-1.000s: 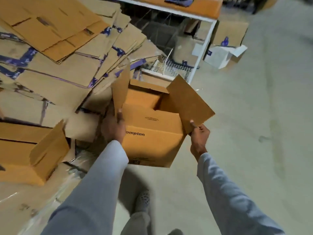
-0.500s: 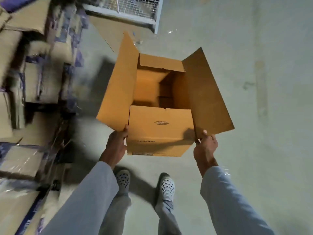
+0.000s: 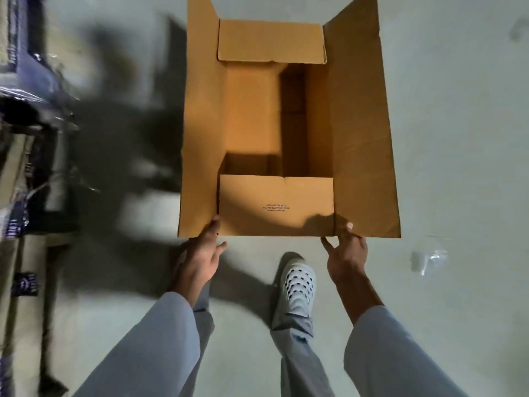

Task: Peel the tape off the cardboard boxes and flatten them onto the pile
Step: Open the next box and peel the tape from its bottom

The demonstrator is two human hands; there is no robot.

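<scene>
Brown corrugated cardboard box (image 3: 286, 124), top flaps splayed open, now hangs over bare grey concrete floor (image 3: 458, 138), carried away from the blurred flattened-cardboard pile (image 3: 20, 167) at left. Left hand (image 3: 200, 256) pinches the near-left flap corner; right hand (image 3: 346, 250) pinches the near-right. Bottom appears closed: likely tape-peeling next.

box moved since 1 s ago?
Yes. The cardboard box has come away from the cardboard pile, now at the view's left edge, and sits over bare floor.
</scene>
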